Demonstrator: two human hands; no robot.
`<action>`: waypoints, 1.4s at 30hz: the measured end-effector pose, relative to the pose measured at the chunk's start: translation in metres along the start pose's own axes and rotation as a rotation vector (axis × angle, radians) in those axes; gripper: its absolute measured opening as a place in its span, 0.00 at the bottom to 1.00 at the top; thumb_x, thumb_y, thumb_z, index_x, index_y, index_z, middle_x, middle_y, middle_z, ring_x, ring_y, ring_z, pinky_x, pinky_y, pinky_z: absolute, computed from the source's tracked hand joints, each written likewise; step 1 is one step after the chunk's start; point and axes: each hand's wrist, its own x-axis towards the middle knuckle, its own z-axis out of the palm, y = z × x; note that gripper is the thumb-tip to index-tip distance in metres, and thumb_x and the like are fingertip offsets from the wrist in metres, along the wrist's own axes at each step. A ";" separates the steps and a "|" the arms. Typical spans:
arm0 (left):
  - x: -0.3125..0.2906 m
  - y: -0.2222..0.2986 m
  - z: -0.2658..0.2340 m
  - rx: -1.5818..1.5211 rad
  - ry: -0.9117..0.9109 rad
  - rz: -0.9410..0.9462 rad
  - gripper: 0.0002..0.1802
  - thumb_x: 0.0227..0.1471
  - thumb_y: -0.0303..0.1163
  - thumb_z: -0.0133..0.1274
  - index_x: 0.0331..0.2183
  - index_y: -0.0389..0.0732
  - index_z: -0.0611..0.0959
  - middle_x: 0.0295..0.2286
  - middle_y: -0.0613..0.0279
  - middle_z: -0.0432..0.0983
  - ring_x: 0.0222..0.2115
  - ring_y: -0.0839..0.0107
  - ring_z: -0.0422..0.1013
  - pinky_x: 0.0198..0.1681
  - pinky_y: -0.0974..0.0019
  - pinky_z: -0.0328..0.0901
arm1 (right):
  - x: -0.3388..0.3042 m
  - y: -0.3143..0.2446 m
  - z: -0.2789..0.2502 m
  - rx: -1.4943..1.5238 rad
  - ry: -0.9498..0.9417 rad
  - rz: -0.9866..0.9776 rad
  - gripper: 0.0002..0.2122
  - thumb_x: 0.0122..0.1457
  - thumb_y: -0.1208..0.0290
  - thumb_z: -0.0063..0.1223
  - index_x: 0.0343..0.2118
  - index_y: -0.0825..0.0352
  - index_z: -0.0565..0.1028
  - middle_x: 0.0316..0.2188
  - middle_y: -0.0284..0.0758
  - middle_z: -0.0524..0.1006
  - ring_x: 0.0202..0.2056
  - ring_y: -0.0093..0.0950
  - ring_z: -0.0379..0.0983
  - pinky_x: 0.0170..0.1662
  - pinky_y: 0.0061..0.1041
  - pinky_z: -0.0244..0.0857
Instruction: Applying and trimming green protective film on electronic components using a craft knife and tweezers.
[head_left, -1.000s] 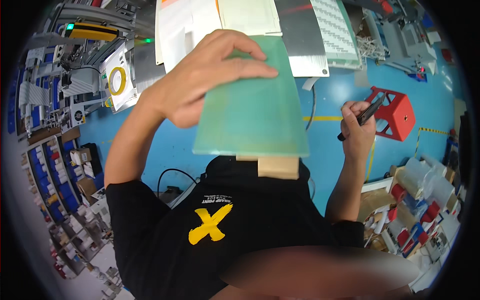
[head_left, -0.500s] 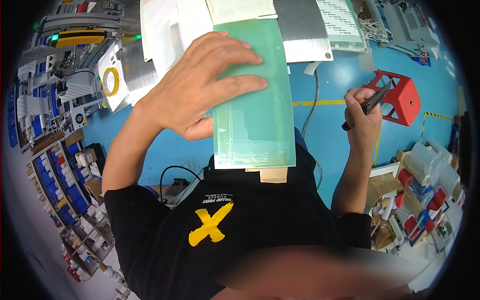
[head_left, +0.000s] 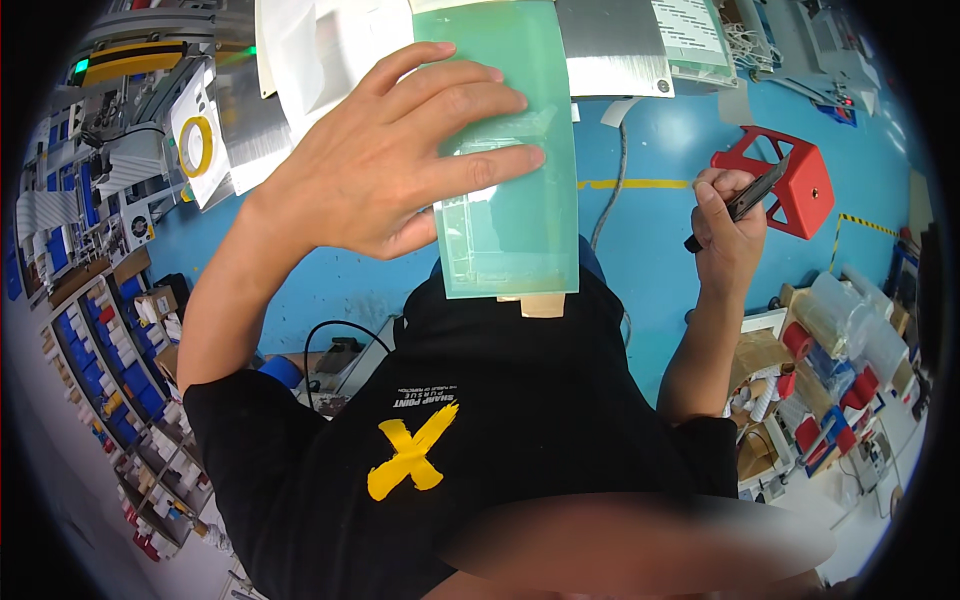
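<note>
A translucent green sheet point(head_left: 515, 215), long and rectangular, lies on the work surface in front of me and juts over its near edge toward my body. My left hand point(head_left: 410, 160) rests across it from the left with fingers spread out. The left thumb points along the sheet's left edge, its tip hidden there. Off to the right, apart from the sheet, my right hand point(head_left: 727, 225) is wrapped round the black handle of a utility knife point(head_left: 745, 200), blade pointing up and right. A tan piece of card or wood point(head_left: 543, 306) shows under the sheet's near end.
White paper point(head_left: 330, 60) and a metal plate point(head_left: 615, 45) flank the sheet. A yellow tape roll point(head_left: 196, 147) is at the left. Beyond the knife stands a red stool point(head_left: 800, 185) on the blue floor. A grey cable point(head_left: 612, 185) hangs from the table. Shelves with bins point(head_left: 120, 370) line the left.
The whole view has shifted slightly. The green sheet's near end sits a little farther from my body, with my left hand still on it. My right hand keeps hold of the utility knife.
</note>
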 end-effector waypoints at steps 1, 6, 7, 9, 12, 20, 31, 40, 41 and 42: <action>0.001 0.001 0.001 -0.003 0.008 0.004 0.33 0.35 0.34 0.50 0.50 0.53 0.81 0.52 0.54 0.70 0.56 0.52 0.63 0.62 0.44 0.54 | 0.000 -0.001 -0.001 -0.008 0.004 -0.003 0.08 0.57 0.81 0.57 0.34 0.65 0.69 0.34 0.36 0.75 0.17 0.11 0.57 0.19 0.11 0.49; 0.007 0.008 0.000 0.011 -0.055 -0.067 0.38 0.30 0.27 0.52 0.51 0.52 0.80 0.52 0.55 0.69 0.55 0.53 0.64 0.63 0.46 0.54 | 0.018 -0.003 -0.011 -0.093 0.077 0.003 0.08 0.55 0.80 0.59 0.30 0.64 0.68 0.29 0.30 0.74 0.18 0.11 0.58 0.18 0.12 0.47; 0.008 0.012 0.001 0.020 -0.077 -0.090 0.39 0.29 0.26 0.53 0.51 0.52 0.79 0.53 0.55 0.68 0.56 0.53 0.63 0.63 0.45 0.54 | 0.027 -0.005 -0.015 -0.093 0.085 0.004 0.08 0.55 0.79 0.60 0.30 0.64 0.69 0.28 0.29 0.73 0.18 0.10 0.58 0.18 0.12 0.47; 0.012 0.018 -0.001 0.018 -0.075 -0.092 0.40 0.29 0.25 0.55 0.52 0.53 0.79 0.52 0.56 0.69 0.55 0.54 0.64 0.63 0.46 0.54 | 0.045 -0.011 -0.022 -0.102 0.115 -0.002 0.09 0.55 0.79 0.61 0.31 0.64 0.69 0.26 0.27 0.73 0.18 0.10 0.59 0.18 0.12 0.47; 0.016 0.018 -0.003 0.011 -0.113 -0.128 0.43 0.28 0.22 0.57 0.53 0.55 0.77 0.52 0.57 0.69 0.54 0.55 0.65 0.63 0.47 0.55 | 0.073 -0.021 -0.032 -0.220 0.118 -0.067 0.09 0.54 0.76 0.62 0.34 0.65 0.71 0.25 0.25 0.73 0.18 0.10 0.59 0.19 0.13 0.47; 0.015 0.020 0.001 0.018 -0.108 -0.182 0.41 0.29 0.23 0.57 0.53 0.55 0.78 0.53 0.57 0.69 0.55 0.56 0.65 0.63 0.46 0.54 | 0.147 -0.015 -0.054 -0.645 -0.053 -0.215 0.07 0.55 0.71 0.63 0.33 0.65 0.75 0.25 0.24 0.73 0.27 0.14 0.65 0.29 0.16 0.58; 0.000 0.026 0.006 -0.004 -0.047 -0.299 0.36 0.34 0.26 0.58 0.51 0.54 0.79 0.52 0.59 0.69 0.54 0.57 0.65 0.62 0.47 0.55 | 0.168 -0.007 -0.051 -1.165 -0.110 -0.520 0.10 0.56 0.69 0.60 0.33 0.68 0.72 0.26 0.38 0.76 0.24 0.30 0.68 0.31 0.29 0.64; -0.013 0.037 0.019 -0.013 0.096 -0.304 0.32 0.38 0.28 0.60 0.50 0.53 0.79 0.52 0.59 0.69 0.54 0.61 0.66 0.61 0.49 0.56 | 0.165 -0.010 -0.048 -1.106 0.002 -0.263 0.12 0.54 0.66 0.64 0.34 0.68 0.74 0.26 0.28 0.73 0.25 0.19 0.64 0.29 0.23 0.61; -0.014 0.038 0.020 -0.020 0.120 -0.295 0.32 0.38 0.29 0.61 0.50 0.53 0.79 0.51 0.59 0.70 0.54 0.61 0.66 0.61 0.49 0.57 | 0.167 -0.008 -0.049 -1.110 0.000 -0.271 0.12 0.54 0.66 0.64 0.34 0.68 0.74 0.26 0.28 0.73 0.25 0.19 0.64 0.29 0.23 0.61; -0.016 0.038 0.022 -0.017 0.128 -0.298 0.32 0.38 0.29 0.61 0.50 0.53 0.79 0.51 0.59 0.70 0.54 0.61 0.66 0.61 0.49 0.57 | 0.171 -0.005 -0.054 -1.033 0.001 -0.213 0.13 0.54 0.66 0.65 0.35 0.68 0.74 0.27 0.28 0.73 0.26 0.19 0.65 0.30 0.22 0.61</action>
